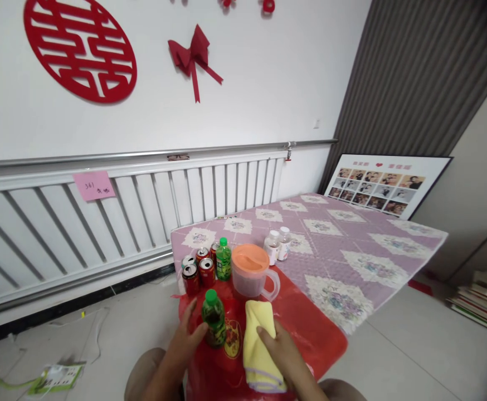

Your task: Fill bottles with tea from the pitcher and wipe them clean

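Observation:
My left hand (184,340) is open, thumb and fingers apart, at the left side of a green-capped drink bottle (214,323); whether the thumb touches it I cannot tell. A folded yellow cloth (260,351) with a purple edge is gripped at its right side by my right hand (283,348), thumb on top. Both bottle and cloth are over a red plastic sheet (314,328). Behind them stand a clear plastic pitcher (246,281) with an orange lid and a second green bottle (223,264).
Several opened drink cans (207,272) cluster at the back left. Two small white-capped bottles (272,248) stand right of the pitcher. A purple patterned tablecloth (331,250) spreads behind, a radiator (151,211) runs along the wall, and a photo board (377,192) leans at the right.

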